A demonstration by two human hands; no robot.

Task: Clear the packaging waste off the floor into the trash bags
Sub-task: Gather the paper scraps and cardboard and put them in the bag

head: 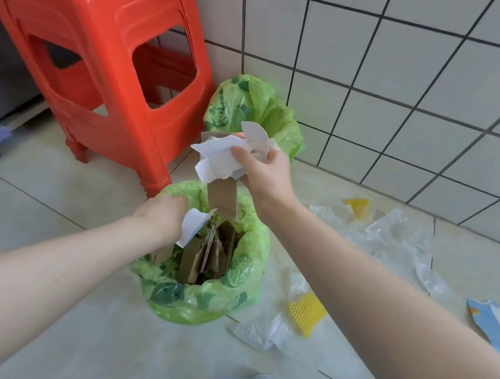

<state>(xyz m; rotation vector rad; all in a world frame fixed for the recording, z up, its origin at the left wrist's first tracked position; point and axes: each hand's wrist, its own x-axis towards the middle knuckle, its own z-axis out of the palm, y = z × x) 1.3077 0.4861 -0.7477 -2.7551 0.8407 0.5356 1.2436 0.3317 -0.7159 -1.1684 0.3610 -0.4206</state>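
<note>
My right hand (264, 172) clutches a wad of white paper and card (230, 157), and the near bag (194, 294) lies straight below and a little nearer than that grip, its mouth open upward. One brown card strip (223, 198) hangs from the wad with its long axis pointing almost straight down into that mouth, so I judge a plain release would drop most of it in. My left hand (161, 218) is the nearer one to the bag: it pinches the far-left rim, holding the mouth open, with a white scrap (193, 224) just beside it. The far bag (254, 109) sits behind the wad, against the tiled wall, right of the red stool (101, 47). The wad hides my right fingertips and part of the far bag's mouth. Clear film (396, 240) and yellow foam net (306, 311) lie on the floor to the right; the film's edges are hard to make out.
</note>
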